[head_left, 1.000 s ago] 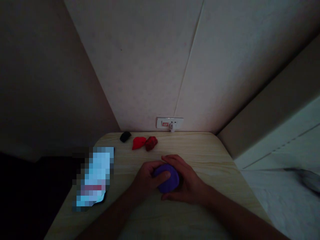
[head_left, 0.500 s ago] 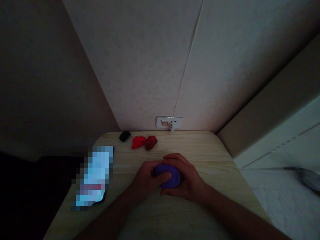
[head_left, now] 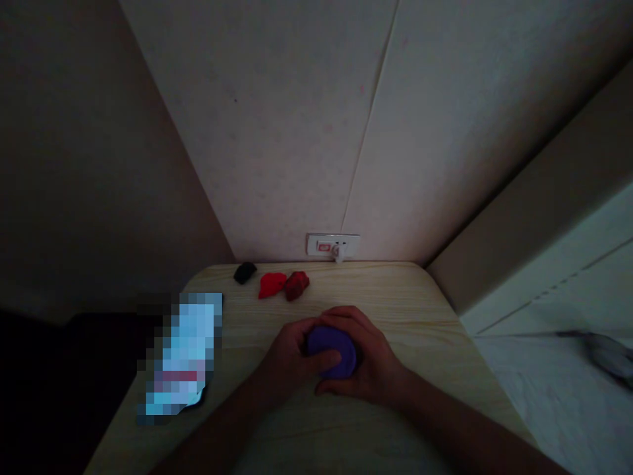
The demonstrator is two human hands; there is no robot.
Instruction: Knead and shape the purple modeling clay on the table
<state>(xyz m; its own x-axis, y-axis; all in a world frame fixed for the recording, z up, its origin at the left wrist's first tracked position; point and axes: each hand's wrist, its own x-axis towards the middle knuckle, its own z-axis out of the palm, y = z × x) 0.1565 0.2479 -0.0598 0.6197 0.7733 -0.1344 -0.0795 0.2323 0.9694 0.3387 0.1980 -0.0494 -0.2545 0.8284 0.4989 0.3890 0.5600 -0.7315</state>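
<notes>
A smooth purple round lump, like modelling clay, is held between my two hands above the wooden table. My left hand grips it from the left, its thumb lying across the top face. Around the far and right sides curl the fingers of my right hand, with its thumb at the near edge. The underside of the lump is hidden. Beyond the hands lie a dark red lump, a bright red piece touching or almost touching it, and a small black piece.
A phone-like device with a lit, blurred screen rests at the table's left side. Behind the table, a plug sits in a wall socket. A pale cabinet-like surface stands at the right.
Both hands keep hold of the purple lump, and the left thumb still presses on its top with only a slight shift. The whole view has tilted a little; the pieces on the table stay put.
</notes>
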